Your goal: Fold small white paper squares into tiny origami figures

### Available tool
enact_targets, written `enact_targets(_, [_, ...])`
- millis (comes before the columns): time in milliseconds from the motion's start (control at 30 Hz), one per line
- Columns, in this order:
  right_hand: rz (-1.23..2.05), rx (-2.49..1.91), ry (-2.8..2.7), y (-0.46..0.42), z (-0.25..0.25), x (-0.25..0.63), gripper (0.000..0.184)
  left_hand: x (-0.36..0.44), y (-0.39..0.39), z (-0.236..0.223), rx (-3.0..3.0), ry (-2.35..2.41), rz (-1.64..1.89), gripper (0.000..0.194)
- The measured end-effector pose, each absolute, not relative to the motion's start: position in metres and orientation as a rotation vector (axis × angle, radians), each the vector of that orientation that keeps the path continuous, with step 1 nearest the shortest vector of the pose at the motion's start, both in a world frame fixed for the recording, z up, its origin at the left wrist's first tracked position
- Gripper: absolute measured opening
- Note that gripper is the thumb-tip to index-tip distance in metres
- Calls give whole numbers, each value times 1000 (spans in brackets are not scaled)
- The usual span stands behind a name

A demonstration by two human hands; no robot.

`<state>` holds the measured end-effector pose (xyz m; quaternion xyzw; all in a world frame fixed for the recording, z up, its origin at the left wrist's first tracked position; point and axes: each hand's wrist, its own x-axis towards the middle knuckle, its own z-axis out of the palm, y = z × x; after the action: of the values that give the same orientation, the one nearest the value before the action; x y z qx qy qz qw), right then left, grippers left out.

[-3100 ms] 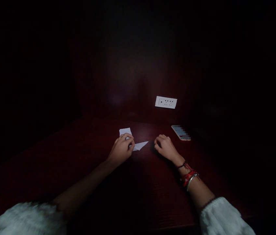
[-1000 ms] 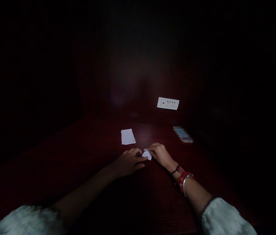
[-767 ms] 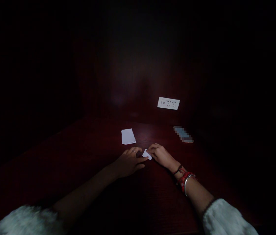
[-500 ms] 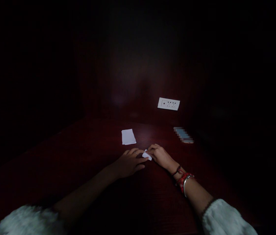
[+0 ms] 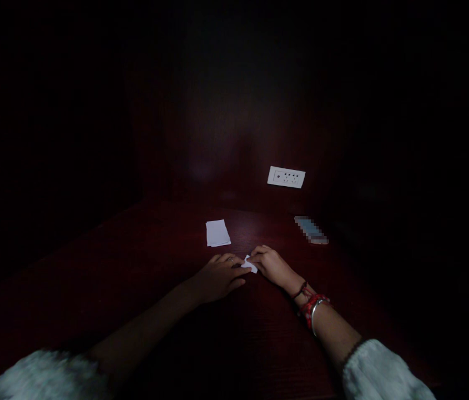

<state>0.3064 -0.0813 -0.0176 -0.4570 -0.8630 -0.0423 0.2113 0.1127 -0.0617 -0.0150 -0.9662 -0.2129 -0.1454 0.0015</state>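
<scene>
A small piece of white paper [image 5: 250, 266], seemingly folded, lies on the dark red table between my two hands. Reaching in from the left, my left hand [image 5: 221, 278] has its fingers stretched out and spread, with fingertips touching the paper's left side and lower edge. A ring shows on one of its fingers. From the right, my right hand [image 5: 273, 265] bends its fingers onto the paper's upper right part, closed on it; its fingertips partly cover the sheet. Just beyond my left hand sits a small stack of white paper [image 5: 218, 233].
A pixelated phone-like object [image 5: 311, 230] lies at the right on the table [image 5: 142, 250]. Behind it, a white power socket [image 5: 286, 177] is set in the dark upright panel. The far sides are too dark to make out.
</scene>
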Motion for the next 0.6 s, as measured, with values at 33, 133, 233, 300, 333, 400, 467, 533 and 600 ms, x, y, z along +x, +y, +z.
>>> enact_targets(33, [-104, -1267, -2394, -81, -18, 307, 20, 113, -61, -15, -3031, -678, -467, 31])
enact_targets(133, [-51, -1258, -2370, -79, -20, 308, 21, 113, -59, -15, -3025, -712, -478, 32])
enact_targets(233, [-2, -1257, -2341, -78, -21, 310, 22, 114, -59, -14, -3004, -692, -470, 28])
enact_targets(300, [14, -1271, -2328, -78, -21, 312, 23, 115, -59, -14, -2986, -675, -469, 27])
enact_targets(333, [16, -1283, -2324, -78, -21, 312, 23, 115, -59, -14, -2977, -671, -472, 27])
enact_targets(400, [7, -1299, -2326, -80, -19, 312, 23, 117, -58, -15, -2960, -667, -482, 27])
enact_targets(467, [-4, -1305, -2339, -82, -17, 310, 23, 120, -57, -17, -2949, -671, -490, 27])
enact_targets(533, [-12, -1312, -2355, -85, -14, 309, 24, 122, -55, -19, -2951, -683, -480, 27])
enact_targets(600, [-25, -1329, -2368, -87, -12, 307, 24, 123, -54, -20, -2965, -690, -463, 28])
